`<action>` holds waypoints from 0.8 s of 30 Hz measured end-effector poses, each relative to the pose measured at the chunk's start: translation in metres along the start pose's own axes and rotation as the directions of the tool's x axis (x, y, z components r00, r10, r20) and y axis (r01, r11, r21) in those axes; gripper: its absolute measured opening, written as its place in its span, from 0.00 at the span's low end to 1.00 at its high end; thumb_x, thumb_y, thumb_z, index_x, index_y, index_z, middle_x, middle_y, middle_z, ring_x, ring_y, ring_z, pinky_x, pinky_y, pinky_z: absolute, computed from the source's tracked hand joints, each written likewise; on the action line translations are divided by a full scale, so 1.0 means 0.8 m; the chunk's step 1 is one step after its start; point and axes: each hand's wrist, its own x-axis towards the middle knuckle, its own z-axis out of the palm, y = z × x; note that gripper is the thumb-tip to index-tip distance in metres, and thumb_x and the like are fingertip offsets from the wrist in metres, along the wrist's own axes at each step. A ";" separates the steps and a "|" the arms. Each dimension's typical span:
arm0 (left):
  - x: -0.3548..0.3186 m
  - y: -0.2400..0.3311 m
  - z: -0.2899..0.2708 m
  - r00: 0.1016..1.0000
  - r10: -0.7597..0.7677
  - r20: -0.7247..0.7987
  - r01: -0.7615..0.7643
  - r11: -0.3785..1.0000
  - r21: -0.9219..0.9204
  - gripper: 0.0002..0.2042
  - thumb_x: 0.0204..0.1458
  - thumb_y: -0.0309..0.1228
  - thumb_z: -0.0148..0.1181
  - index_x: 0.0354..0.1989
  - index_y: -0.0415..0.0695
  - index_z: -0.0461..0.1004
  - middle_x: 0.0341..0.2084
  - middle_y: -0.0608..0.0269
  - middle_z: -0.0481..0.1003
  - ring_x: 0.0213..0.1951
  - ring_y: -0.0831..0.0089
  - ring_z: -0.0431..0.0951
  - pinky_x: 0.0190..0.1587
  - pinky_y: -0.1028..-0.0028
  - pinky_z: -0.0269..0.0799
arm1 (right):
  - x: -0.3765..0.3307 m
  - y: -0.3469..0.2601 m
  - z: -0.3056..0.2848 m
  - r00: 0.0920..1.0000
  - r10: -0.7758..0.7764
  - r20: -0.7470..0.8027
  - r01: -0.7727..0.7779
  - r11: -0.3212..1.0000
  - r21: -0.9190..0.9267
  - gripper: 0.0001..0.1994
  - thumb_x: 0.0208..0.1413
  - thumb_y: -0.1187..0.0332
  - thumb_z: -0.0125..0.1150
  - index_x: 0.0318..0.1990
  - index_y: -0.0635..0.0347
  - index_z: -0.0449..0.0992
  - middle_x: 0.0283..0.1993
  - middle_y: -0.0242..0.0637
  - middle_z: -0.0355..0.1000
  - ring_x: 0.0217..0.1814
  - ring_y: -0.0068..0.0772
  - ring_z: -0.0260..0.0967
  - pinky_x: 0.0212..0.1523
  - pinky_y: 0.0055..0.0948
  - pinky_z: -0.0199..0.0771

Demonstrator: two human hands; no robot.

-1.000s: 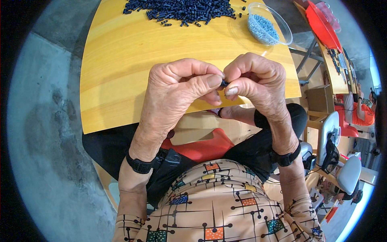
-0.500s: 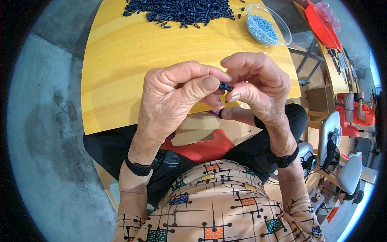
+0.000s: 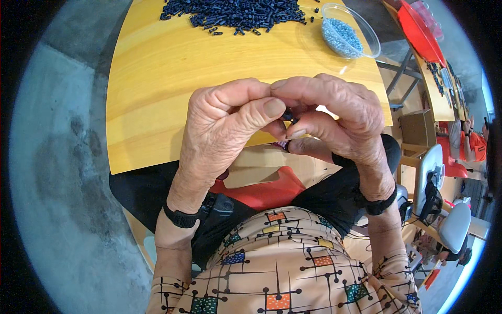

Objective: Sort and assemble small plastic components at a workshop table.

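Above the table's near edge my two hands meet, fingertips touching. Between thumb and fingers my left hand pinches a small black plastic part, mostly covered by the fingers. My right hand closes on the same part from the right, its thumb below and its index finger reaching over to the left fingertips. Whether a smaller piece sits in the right fingers is hidden. Beyond the hands, a heap of similar black plastic parts lies on the yellow wooden table.
At the table's far right stands a clear plastic bowl of small silvery metal pieces. Further right, another table carries a red basin and black parts. A person in orange sits there. Grey chairs stand nearby.
My right index finger has come down and left, onto the left fingertips. The right hand and wrist have shifted slightly right, and the black part is more covered.
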 end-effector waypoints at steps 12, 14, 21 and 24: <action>0.000 0.000 0.013 0.984 0.137 -0.116 -0.138 0.990 -0.004 0.19 0.47 0.23 0.60 0.48 0.35 0.66 0.26 0.59 0.75 0.25 0.80 0.74 0.30 0.84 0.72 | -0.001 0.006 0.004 0.994 0.111 0.010 -0.111 0.978 0.176 0.18 0.38 0.62 0.65 0.40 0.54 0.75 0.24 0.32 0.70 0.25 0.27 0.68 0.26 0.24 0.68; -0.001 -0.002 0.013 0.980 0.158 -0.118 -0.158 0.987 0.012 0.19 0.46 0.23 0.60 0.48 0.35 0.66 0.25 0.60 0.75 0.24 0.80 0.74 0.30 0.85 0.71 | -0.002 0.006 0.006 0.991 0.137 0.003 -0.134 0.965 0.224 0.18 0.38 0.62 0.66 0.39 0.54 0.75 0.23 0.32 0.70 0.25 0.26 0.69 0.26 0.24 0.68; 0.000 -0.006 0.016 0.975 0.159 -0.153 -0.175 0.980 -0.093 0.19 0.45 0.24 0.62 0.47 0.35 0.67 0.25 0.61 0.75 0.26 0.81 0.74 0.31 0.84 0.71 | -0.004 0.008 0.010 0.989 0.139 -0.056 -0.119 0.954 0.276 0.17 0.38 0.63 0.67 0.38 0.54 0.75 0.22 0.30 0.72 0.24 0.24 0.71 0.26 0.21 0.69; 0.000 -0.011 0.018 0.974 0.168 -0.153 -0.188 0.974 -0.126 0.19 0.45 0.26 0.62 0.47 0.35 0.67 0.26 0.61 0.75 0.27 0.81 0.74 0.31 0.84 0.71 | -0.005 0.010 0.008 0.988 0.149 -0.036 -0.133 0.953 0.273 0.17 0.38 0.62 0.67 0.38 0.54 0.74 0.22 0.29 0.72 0.24 0.23 0.71 0.26 0.20 0.69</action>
